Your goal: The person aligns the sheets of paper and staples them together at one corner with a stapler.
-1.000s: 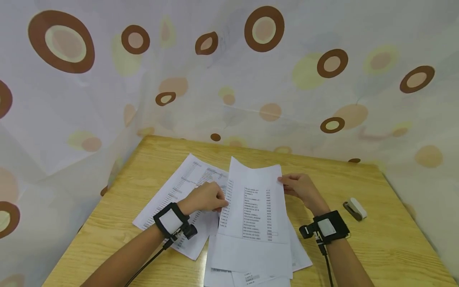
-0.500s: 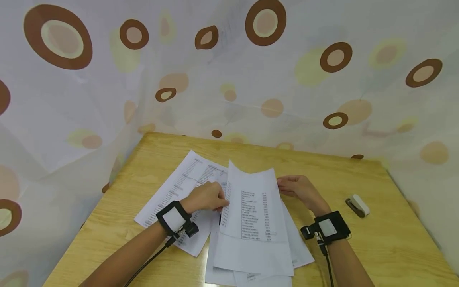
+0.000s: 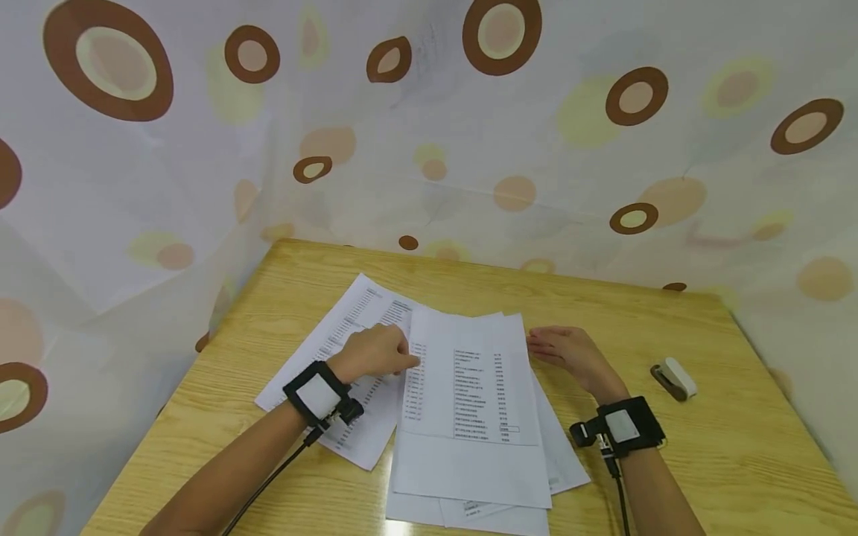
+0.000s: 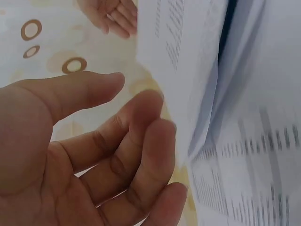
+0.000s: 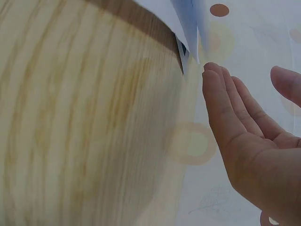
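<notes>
Right wrist: slim gap between right hand (image 5: 251, 141) and paper edges (image 5: 177, 19).

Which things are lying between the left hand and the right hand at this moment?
Printed paper sheets, partly overlapping, lie between the left hand and the right hand; the head view shows this.
</notes>
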Tool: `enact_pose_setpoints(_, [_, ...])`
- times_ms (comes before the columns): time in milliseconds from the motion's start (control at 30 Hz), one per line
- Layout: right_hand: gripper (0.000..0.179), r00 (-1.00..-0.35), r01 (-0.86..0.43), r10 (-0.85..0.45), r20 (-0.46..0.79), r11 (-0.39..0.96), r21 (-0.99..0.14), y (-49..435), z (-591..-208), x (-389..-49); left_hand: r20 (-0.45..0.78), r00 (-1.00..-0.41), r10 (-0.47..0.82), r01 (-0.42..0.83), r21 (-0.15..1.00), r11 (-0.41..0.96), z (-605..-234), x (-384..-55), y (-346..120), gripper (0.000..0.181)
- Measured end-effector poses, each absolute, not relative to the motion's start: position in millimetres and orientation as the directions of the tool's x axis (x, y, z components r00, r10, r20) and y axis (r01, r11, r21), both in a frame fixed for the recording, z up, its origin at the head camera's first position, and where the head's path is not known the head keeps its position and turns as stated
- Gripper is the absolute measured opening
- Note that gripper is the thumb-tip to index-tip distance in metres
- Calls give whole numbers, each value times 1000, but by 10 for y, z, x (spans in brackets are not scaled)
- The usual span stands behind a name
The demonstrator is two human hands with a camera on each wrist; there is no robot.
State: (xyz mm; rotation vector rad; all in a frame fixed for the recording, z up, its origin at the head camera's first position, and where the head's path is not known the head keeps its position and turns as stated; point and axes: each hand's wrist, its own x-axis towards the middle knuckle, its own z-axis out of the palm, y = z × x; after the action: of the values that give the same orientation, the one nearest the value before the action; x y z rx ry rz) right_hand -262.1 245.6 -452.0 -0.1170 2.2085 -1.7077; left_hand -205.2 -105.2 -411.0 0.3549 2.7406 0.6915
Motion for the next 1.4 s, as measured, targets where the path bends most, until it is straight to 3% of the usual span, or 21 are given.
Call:
enact_pose_setpoints(100, [54, -938, 148, -268, -218, 258, -955, 2472, -4537, -2609, -173, -950, 260, 160, 446, 881, -4134, -2096, -1212, 23])
enact_pose_setpoints(300, [53, -951, 125, -250, -182, 229, -965, 2525, -4549, -2566, -124, -985, 121, 66, 381, 922, -4239, -2194, -1610, 64])
enact_pose_setpoints(533, [52, -976, 108, -165, -142, 200, -974, 2554, -4541, -2552, -151, -989, 0, -67, 441, 895, -4378, -2271, -1931, 83])
enact_pose_setpoints(1033, [48, -990, 98, -90, -108, 111, -989, 2561, -4534, -2530, -219, -975, -38, -135, 445, 886, -4518, -2310, -2129, 85])
enact_pose_setpoints(1400, [49, -988, 88, -115, -102, 118, -989, 2519, -4540, -2516, -258, -965, -36, -168, 510, 844, -4504, -2321, -2083, 88])
